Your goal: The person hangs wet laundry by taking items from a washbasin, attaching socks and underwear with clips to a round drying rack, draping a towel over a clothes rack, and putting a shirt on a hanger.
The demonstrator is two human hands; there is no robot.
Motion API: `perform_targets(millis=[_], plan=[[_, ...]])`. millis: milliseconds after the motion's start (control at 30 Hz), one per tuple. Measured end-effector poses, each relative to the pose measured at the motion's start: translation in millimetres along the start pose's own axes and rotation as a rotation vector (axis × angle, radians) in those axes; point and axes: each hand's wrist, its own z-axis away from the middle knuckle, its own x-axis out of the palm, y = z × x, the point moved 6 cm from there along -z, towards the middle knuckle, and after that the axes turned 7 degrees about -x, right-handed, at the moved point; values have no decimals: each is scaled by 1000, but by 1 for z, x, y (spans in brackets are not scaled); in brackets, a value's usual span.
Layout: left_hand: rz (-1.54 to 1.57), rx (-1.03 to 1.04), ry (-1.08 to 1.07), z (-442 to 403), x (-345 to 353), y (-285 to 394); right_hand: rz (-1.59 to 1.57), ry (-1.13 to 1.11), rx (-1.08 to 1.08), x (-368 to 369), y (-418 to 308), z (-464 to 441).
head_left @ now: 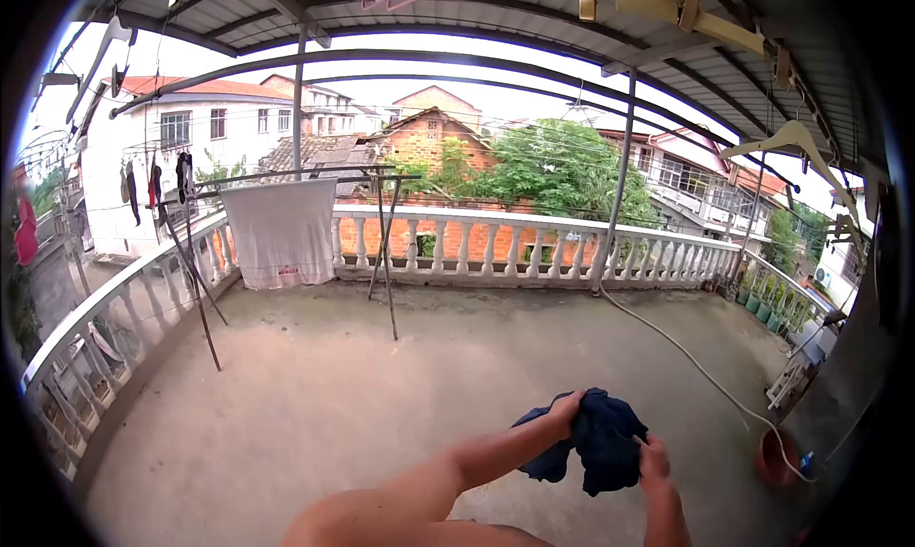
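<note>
Dark blue shorts [610, 442] hang bunched in the air in front of me, low and right of centre. Fingers of my left hand [568, 410] are closed on their upper edge. On the other side, my right hand [652, 457] pinches the cloth at its right edge. The two leg parts droop below, and folds hide the rest of the shape.
A white cloth [278, 232] hangs on a pole rack [389, 261] by the balustrade [457, 245]. Overhead are hangers [801, 139]. At right, a hose [701, 366] runs across the concrete floor [381, 404] to a reddish-brown bucket [774, 459].
</note>
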Motion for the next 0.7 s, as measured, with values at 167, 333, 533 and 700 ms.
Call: perform_targets(millis=[167, 333, 533, 700], plan=[[-151, 0, 55, 15, -9, -5, -237, 12, -25, 37, -44, -30], [-217, -55, -232, -56, -46, 4, -672, 118, 23, 22, -41, -57], [-267, -57, -176, -27, -4, 28, -628, 157, 12, -27, -39, -33], [-81, 228, -55, -19, 36, 39, -535, 332, 74, -78, -7, -15]])
